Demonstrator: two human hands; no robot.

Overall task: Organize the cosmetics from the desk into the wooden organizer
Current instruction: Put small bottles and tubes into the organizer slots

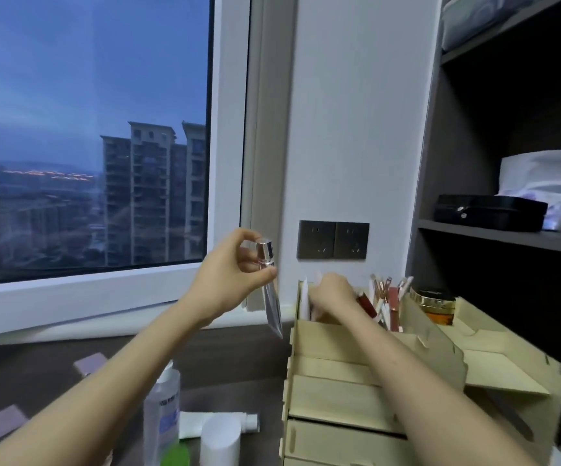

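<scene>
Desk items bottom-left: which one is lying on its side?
The white tube, flat on the desk behind the white cylinder. The clear bottle and that cylinder both stand upright.

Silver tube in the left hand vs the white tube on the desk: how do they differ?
The silver tube is pinched in the left hand and hangs in the air, cap up, beside the wooden organizer; the white tube lies flat on the desk, untouched. The silver one has a shiny metallic cap, the white one a small pale cap. Both are capped squeeze tubes not yet in the organizer.

My left hand (228, 274) pinches a silver-capped tube (270, 286) (cap uppermost); my right hand (331, 294) reaches into the wooden organizer (356, 375).
</scene>
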